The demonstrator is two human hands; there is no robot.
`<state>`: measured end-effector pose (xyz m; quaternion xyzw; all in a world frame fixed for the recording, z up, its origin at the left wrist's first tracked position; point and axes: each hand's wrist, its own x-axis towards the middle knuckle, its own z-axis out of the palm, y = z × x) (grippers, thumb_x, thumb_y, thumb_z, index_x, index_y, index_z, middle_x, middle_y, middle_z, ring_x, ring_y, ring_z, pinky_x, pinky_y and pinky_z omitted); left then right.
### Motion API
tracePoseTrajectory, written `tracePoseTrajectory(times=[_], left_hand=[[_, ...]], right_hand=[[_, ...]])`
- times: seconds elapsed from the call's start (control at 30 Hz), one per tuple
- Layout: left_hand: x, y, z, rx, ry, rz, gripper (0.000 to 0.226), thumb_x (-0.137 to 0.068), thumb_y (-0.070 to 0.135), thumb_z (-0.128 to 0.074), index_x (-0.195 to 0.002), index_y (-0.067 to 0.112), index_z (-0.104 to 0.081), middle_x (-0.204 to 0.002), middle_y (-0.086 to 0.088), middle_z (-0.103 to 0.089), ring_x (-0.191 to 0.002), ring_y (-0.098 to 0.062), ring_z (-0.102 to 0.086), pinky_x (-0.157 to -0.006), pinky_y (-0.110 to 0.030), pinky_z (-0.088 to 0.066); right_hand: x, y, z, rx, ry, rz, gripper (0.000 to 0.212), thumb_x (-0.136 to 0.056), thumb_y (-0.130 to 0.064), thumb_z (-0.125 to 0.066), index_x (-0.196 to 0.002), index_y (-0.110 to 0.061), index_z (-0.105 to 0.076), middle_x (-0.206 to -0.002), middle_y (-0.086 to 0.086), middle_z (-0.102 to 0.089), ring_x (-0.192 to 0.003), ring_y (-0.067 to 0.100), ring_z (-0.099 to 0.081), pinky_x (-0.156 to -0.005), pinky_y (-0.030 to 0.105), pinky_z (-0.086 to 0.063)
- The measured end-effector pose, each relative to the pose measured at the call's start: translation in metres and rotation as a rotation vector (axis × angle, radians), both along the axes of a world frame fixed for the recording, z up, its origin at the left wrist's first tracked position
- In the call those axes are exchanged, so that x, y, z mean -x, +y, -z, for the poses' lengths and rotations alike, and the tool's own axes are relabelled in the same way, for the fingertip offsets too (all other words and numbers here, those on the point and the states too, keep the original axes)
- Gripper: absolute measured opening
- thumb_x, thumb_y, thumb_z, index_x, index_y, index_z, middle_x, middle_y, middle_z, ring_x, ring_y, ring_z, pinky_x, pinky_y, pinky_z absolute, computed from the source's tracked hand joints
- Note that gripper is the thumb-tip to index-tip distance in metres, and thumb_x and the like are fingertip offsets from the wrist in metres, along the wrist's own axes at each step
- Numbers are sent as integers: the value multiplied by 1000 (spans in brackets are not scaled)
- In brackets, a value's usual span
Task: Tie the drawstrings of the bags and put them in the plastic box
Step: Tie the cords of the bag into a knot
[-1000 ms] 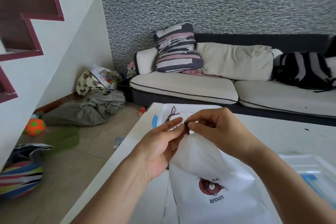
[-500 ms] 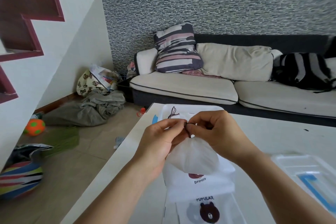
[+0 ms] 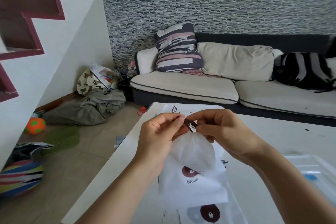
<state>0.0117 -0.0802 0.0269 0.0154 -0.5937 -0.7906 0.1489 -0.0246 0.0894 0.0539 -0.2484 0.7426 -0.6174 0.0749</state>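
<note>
Judging from the picture, the task is in its middle: one bag [image 3: 192, 165] is being held above the table [image 3: 272, 132], and its dark drawstring [image 3: 190, 124] is being worked at the gathered mouth. The drawstring is being pinched on one side by the curled fingers of the left hand [image 3: 160, 132] and on the other side by the curled fingers of the right hand [image 3: 221, 131], so both hands are closed around the cord. Whether the knot is finished cannot be told, because the cord is small and partly hidden by the fingertips. A second bag [image 3: 205, 214] with a bear print is lying flat under the held one, and a third bag [image 3: 181, 108] is lying at the far edge of the table behind the hands, with a loop of cord showing. The clear plastic box [image 3: 309, 167] is standing at the right, well apart from the held bag; what is inside it cannot be told. So the placing into the box is probably being left for later. Beyond the white table a sofa [image 3: 218, 89] with a striped pillow [image 3: 178, 47] is being seen, and a ball [image 3: 34, 125] is lying on the floor.
</note>
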Motion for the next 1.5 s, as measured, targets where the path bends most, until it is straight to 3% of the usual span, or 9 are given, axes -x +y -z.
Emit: tracePoseTrajectory(times=[0.2, 0.53, 0.67, 0.83, 0.97, 1.1, 1.27, 1.43, 1.5], left_hand=[[2, -3, 5, 77, 42, -10, 8, -92, 8, -68, -87, 13, -72, -85, -12, -77, -84, -21, -75, -83, -33, -56], [4, -3, 6, 154, 89, -39, 10, -99, 9, -59, -96, 8, -69, -92, -6, -78, -89, -19, -75, -87, -36, -56], [7, -2, 9, 124, 66, -137, 10, -99, 15, -60, -95, 13, -69, -89, -3, -78, -87, -19, -75, -89, -41, -57], [8, 6, 12, 62, 43, -255, 10, -99, 18, -61, -93, 17, -69, -86, -3, -78, -84, -20, -75, -82, -39, -57], [5, 4, 12, 56, 87, -188, 7, -98, 19, -64, -95, 16, -70, -92, -7, -77, -91, -24, -74, -88, -41, -57], [0, 8, 9, -30, 104, -133, 6, -98, 12, -61, -96, 9, -67, -88, -6, -77, -82, -18, -75, -74, -23, -56], [3, 5, 4, -124, 110, -150, 8, -99, 9, -58, -94, 9, -66, -90, -10, -77, -83, -20, -75, -71, -20, -56], [4, 3, 2, -192, 105, -131, 9, -100, 8, -56, -94, 9, -63, -89, -9, -77, -81, -19, -75, -71, -23, -56], [4, 3, 2, -205, 108, -122, 10, -101, 7, -54, -94, 8, -62, -89, -12, -76, -79, -21, -73, -72, -26, -57]], right_hand=[[-2, -2, -2, -43, 28, 82, 23, -90, 7, -63, -99, -8, -78, -68, 13, -51, -60, 18, -41, -57, 24, -36], [0, 1, -4, 354, -277, 100, 29, -89, 14, -50, -99, 4, -76, -62, 4, -33, -53, 11, -30, -50, 15, -32], [-1, -4, -2, 302, -223, 130, 32, -88, 17, -50, -98, 3, -76, -59, 3, -32, -50, 11, -28, -53, 21, -25], [0, -4, -1, 294, -186, 115, 31, -89, 16, -53, -100, -1, -76, -55, 0, -39, -50, 9, -31, -49, 16, -31], [0, -1, 4, 357, -169, 57, 39, -88, 17, -55, -108, -11, -75, -80, 2, -56, -62, 12, -46, -58, 18, -41], [4, 2, 7, 277, -67, 157, 43, -88, 14, -61, -114, -18, -72, -100, 3, -66, -67, 18, -48, -62, 23, -44], [3, 5, 4, 204, -11, 225, 27, -88, 8, -65, -105, -12, -74, -93, 3, -72, -75, 16, -66, -69, 27, -52], [1, 4, 3, 100, -40, 202, 13, -87, -3, -73, -97, -10, -74, -99, 13, -76, -82, 19, -65, -76, 31, -51], [-3, 0, 4, 16, -52, 159, 17, -85, -9, -77, -101, -15, -74, -100, 8, -77, -77, 17, -63, -70, 27, -48]])
